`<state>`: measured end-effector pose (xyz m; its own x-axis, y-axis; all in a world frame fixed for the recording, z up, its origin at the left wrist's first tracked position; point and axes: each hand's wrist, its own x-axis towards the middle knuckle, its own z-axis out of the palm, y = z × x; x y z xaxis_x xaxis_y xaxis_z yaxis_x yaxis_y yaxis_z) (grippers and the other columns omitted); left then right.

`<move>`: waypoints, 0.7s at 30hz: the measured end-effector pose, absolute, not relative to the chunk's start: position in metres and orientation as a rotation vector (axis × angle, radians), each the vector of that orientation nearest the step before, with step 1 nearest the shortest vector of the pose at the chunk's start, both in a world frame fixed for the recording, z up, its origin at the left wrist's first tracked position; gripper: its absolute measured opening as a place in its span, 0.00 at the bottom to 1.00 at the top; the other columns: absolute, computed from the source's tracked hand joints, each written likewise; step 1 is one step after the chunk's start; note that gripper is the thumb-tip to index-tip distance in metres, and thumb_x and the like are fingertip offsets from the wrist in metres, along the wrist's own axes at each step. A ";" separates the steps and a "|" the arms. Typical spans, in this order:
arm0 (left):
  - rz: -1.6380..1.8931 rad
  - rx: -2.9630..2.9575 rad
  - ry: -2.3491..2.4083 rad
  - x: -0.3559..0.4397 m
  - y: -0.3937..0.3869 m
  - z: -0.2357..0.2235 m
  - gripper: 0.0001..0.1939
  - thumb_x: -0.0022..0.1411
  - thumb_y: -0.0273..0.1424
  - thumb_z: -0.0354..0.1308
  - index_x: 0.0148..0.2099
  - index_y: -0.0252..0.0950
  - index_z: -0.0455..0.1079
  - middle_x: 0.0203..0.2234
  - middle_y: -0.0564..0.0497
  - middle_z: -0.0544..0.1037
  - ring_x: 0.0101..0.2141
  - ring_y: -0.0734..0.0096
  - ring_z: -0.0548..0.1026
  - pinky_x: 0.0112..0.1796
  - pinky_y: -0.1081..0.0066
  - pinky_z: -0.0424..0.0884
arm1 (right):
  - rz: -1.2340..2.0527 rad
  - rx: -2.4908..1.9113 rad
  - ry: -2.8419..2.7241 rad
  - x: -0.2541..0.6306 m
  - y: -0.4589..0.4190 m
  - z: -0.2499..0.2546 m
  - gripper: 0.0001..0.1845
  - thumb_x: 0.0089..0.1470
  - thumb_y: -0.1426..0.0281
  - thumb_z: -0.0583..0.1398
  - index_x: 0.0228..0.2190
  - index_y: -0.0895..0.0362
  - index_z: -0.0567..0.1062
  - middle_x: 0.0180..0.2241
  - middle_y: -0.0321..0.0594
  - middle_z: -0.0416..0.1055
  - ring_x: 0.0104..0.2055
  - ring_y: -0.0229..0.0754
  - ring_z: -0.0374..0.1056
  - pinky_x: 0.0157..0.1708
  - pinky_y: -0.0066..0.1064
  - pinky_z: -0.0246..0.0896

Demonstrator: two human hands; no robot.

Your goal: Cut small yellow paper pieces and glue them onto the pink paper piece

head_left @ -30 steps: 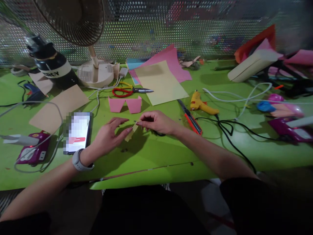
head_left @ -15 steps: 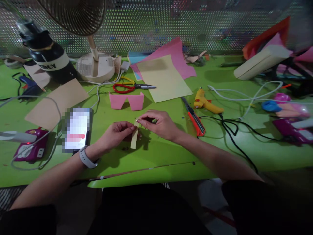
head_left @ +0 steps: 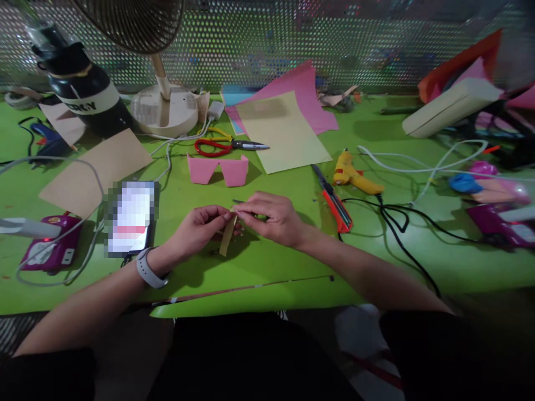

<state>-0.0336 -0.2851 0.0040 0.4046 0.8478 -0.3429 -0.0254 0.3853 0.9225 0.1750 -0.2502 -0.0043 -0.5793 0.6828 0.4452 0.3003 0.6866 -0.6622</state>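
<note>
A narrow pale-yellow paper strip (head_left: 227, 238) hangs between my two hands, its lower end free above the green tabletop. My left hand (head_left: 204, 224) pinches it near the top between thumb and fingertips. The fingers of my right hand (head_left: 271, 217) are closed at the strip's upper end, where they meet the left fingertips. A thin dark sliver (head_left: 238, 201) pokes out by the right fingers; its kind I cannot make out. Just beyond the hands lies a pink paper pair of glasses (head_left: 236, 171).
Red-and-yellow-handled scissors (head_left: 213, 147) and yellow paper (head_left: 288, 133) lie behind. On the right are a red utility knife (head_left: 337, 211) and a yellow glue gun (head_left: 355, 174) with its black cord. A phone (head_left: 131, 217) lies left, near a fan (head_left: 165, 114) and a bottle (head_left: 90, 92).
The right fingers have come down slightly and closed in at the strip's top. The strip's lower end has swung a little left. A thin dark sliver now shows by the right fingers.
</note>
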 end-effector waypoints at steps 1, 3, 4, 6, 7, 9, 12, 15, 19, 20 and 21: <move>0.695 1.029 0.998 -0.033 -0.285 0.004 0.13 0.63 0.40 0.62 0.39 0.33 0.73 0.31 0.49 0.81 0.32 0.72 0.79 0.34 0.73 0.76 | 0.605 -0.742 -2.241 0.176 -0.250 -0.005 0.13 0.63 0.66 0.58 0.42 0.54 0.82 0.33 0.41 0.78 0.32 0.40 0.71 0.31 0.33 0.67; 0.703 1.041 0.998 -0.033 -0.285 0.004 0.12 0.63 0.39 0.62 0.38 0.34 0.73 0.31 0.49 0.81 0.32 0.73 0.79 0.34 0.74 0.76 | 0.423 -0.727 -2.329 0.178 -0.250 -0.005 0.13 0.64 0.66 0.58 0.42 0.55 0.82 0.32 0.43 0.77 0.31 0.40 0.70 0.30 0.34 0.65; 0.705 1.046 1.000 -0.033 -0.286 0.003 0.12 0.63 0.39 0.62 0.38 0.34 0.72 0.31 0.50 0.81 0.32 0.73 0.79 0.34 0.74 0.76 | 0.353 -0.721 -2.364 0.179 -0.250 -0.005 0.14 0.64 0.67 0.57 0.43 0.55 0.82 0.31 0.44 0.77 0.31 0.41 0.69 0.29 0.34 0.64; 0.704 1.052 1.004 -0.034 -0.286 0.003 0.12 0.63 0.40 0.61 0.38 0.34 0.72 0.31 0.50 0.81 0.32 0.73 0.79 0.34 0.73 0.76 | 0.277 -0.722 -2.424 0.180 -0.250 -0.006 0.15 0.64 0.67 0.56 0.44 0.56 0.82 0.32 0.45 0.77 0.31 0.42 0.69 0.30 0.35 0.63; 0.701 1.053 1.003 -0.034 -0.286 0.002 0.12 0.63 0.40 0.61 0.38 0.34 0.72 0.31 0.49 0.81 0.32 0.72 0.79 0.34 0.73 0.76 | 0.264 -0.731 -2.453 0.180 -0.250 -0.006 0.15 0.64 0.67 0.56 0.44 0.56 0.81 0.32 0.45 0.77 0.31 0.42 0.69 0.30 0.36 0.62; 0.696 1.047 1.001 -0.034 -0.286 0.002 0.13 0.63 0.40 0.61 0.40 0.34 0.72 0.32 0.49 0.81 0.34 0.71 0.79 0.35 0.72 0.77 | 0.253 -0.752 -2.503 0.181 -0.250 -0.007 0.16 0.64 0.66 0.55 0.46 0.56 0.81 0.33 0.45 0.77 0.32 0.43 0.69 0.30 0.36 0.62; 0.711 1.017 1.015 -0.035 -0.287 0.001 0.13 0.61 0.38 0.62 0.42 0.34 0.73 0.34 0.49 0.80 0.33 0.71 0.78 0.35 0.72 0.76 | 0.225 -0.753 -2.537 0.181 -0.250 -0.009 0.18 0.64 0.66 0.55 0.48 0.56 0.80 0.33 0.46 0.77 0.32 0.44 0.69 0.30 0.37 0.62; 0.754 0.963 1.017 -0.035 -0.287 0.002 0.13 0.60 0.39 0.63 0.40 0.34 0.74 0.32 0.50 0.79 0.32 0.72 0.77 0.35 0.72 0.76 | 0.153 -0.720 -2.557 0.180 -0.250 -0.010 0.18 0.63 0.67 0.55 0.49 0.59 0.79 0.32 0.47 0.78 0.31 0.44 0.68 0.29 0.37 0.61; 0.769 0.960 1.037 -0.033 -0.286 0.002 0.15 0.60 0.42 0.64 0.38 0.33 0.74 0.30 0.51 0.78 0.31 0.74 0.76 0.36 0.72 0.76 | 0.154 -0.733 -2.591 0.180 -0.251 -0.010 0.18 0.63 0.68 0.54 0.49 0.59 0.79 0.33 0.48 0.78 0.33 0.44 0.69 0.30 0.37 0.62; 0.762 0.971 1.042 -0.033 -0.286 0.002 0.15 0.59 0.42 0.64 0.38 0.34 0.74 0.30 0.51 0.78 0.31 0.74 0.76 0.36 0.72 0.76 | 0.171 -0.745 -2.593 0.180 -0.251 -0.010 0.19 0.63 0.68 0.54 0.49 0.59 0.79 0.33 0.47 0.78 0.33 0.44 0.69 0.30 0.37 0.62; 0.756 0.983 1.043 -0.033 -0.286 0.001 0.15 0.59 0.42 0.64 0.39 0.34 0.74 0.31 0.51 0.78 0.31 0.74 0.76 0.36 0.72 0.76 | 0.187 -0.753 -2.586 0.180 -0.251 -0.010 0.18 0.63 0.67 0.55 0.49 0.58 0.79 0.33 0.47 0.78 0.33 0.44 0.69 0.31 0.37 0.62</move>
<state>-0.0328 -0.2856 0.0014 0.3365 0.8760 -0.3455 -0.0560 0.3849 0.9213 0.1796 -0.2513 -0.0104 -0.7560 0.5380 0.3728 0.4787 0.8429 -0.2456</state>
